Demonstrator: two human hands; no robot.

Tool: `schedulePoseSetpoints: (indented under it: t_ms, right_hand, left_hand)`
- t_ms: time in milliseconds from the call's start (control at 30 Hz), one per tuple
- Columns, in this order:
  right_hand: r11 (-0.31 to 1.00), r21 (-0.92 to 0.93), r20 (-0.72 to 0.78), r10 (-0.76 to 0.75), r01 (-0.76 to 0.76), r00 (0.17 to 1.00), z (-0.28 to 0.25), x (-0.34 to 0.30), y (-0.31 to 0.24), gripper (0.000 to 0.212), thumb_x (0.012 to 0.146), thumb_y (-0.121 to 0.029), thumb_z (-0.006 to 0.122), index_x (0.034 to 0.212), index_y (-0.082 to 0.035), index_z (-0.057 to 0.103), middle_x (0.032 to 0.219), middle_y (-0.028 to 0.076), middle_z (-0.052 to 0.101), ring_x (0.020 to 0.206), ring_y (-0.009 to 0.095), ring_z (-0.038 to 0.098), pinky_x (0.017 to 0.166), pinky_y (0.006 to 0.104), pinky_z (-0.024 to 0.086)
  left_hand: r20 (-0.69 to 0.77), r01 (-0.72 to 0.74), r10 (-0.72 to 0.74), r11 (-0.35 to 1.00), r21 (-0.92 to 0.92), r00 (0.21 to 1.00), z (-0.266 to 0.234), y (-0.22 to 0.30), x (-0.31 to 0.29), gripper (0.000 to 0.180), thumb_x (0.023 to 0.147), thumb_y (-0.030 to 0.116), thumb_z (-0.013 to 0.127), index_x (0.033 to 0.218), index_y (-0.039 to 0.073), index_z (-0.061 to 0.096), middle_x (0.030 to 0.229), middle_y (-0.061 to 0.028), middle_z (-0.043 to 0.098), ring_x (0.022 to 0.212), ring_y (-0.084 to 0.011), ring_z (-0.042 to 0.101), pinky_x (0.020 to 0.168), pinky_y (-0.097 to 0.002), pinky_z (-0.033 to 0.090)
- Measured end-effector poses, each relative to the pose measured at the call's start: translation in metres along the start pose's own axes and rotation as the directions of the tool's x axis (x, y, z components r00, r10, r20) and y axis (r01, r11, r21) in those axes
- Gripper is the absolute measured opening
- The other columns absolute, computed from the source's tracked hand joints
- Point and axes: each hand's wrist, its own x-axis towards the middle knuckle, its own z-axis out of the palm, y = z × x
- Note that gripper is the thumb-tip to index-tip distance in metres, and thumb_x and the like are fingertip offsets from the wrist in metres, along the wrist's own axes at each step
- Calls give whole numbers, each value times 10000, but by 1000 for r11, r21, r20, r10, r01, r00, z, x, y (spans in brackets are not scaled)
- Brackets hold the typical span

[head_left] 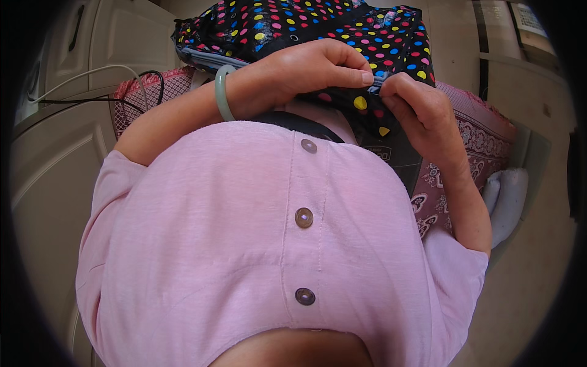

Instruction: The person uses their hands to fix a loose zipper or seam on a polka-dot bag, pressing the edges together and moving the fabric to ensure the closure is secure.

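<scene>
A shiny black polka-dot fabric (263, 27), dotted in yellow, pink, red and blue, is spread in front of me and may be a bag or cover. A grey-blue strip (211, 59) runs along its near edge. My left hand (318, 64), with a pale green bangle (221, 92) on the wrist, pinches that edge between thumb and curled fingers. Close beside it, my right hand (422, 110) grips the same edge with its fingertips. Only a short stretch of the strip shows between the two hands. What lies under my fingertips is hidden.
A pink patterned cloth (477, 128) with a frilled rim lies under the fabric. Pale cabinet doors (131, 33) stand at the left, with cables (85, 79) running past them. A white rounded object (507, 199) is beyond my right arm.
</scene>
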Motion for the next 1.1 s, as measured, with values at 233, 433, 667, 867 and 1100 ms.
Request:
schedulePoseSetpoints:
  t_ms: [233, 433, 667, 867, 1100]
  right_hand:
    - [1000, 18, 41, -10, 9, 999, -13, 2, 2, 111, 824, 12, 600, 913, -37, 554, 748, 121, 579, 699, 305, 608, 598, 372, 474]
    - [982, -156, 37, -102, 107, 994, -16, 6, -4, 125, 815, 16, 596, 916, -54, 577, 735, 108, 580, 704, 306, 601, 601, 384, 477]
    - [992, -20, -62, -124, 123, 990, 1, 3, 13, 122, 816, 29, 603, 909, -42, 568, 744, 109, 570, 699, 297, 598, 616, 370, 481]
    - [998, 48, -83, -40, 45, 996, 8, 3, 9, 90, 854, 0, 614, 895, -31, 540, 734, 120, 551, 675, 296, 581, 607, 354, 471]
    - [999, 5, -117, -38, 39, 992, 14, 4, 9, 65, 886, -22, 597, 913, -35, 539, 726, 127, 552, 667, 314, 582, 590, 371, 463]
  left_hand:
    - [90, -50, 51, 999, -16, 995, -7, 8, -11, 258, 873, 168, 719, 1076, 21, 661, 962, -7, 643, 909, -67, 581, 821, -204, 464]
    - [142, -90, 87, 996, 17, 986, -9, 7, -10, 273, 846, 130, 732, 1083, 16, 659, 903, 11, 645, 797, -40, 566, 693, -167, 449]
    - [79, -95, 92, 995, 33, 993, -5, 5, -9, 269, 847, 122, 730, 1098, 46, 668, 928, 21, 654, 817, -38, 574, 698, -174, 454]
    - [55, -87, 86, 996, 4, 995, -4, 0, -7, 276, 850, 139, 732, 1105, 56, 671, 953, 17, 657, 864, -50, 585, 731, -185, 460]
    - [63, -85, 86, 996, -24, 994, -5, -1, -5, 253, 856, 153, 725, 1083, 55, 671, 946, 20, 649, 867, -49, 579, 734, -182, 452]
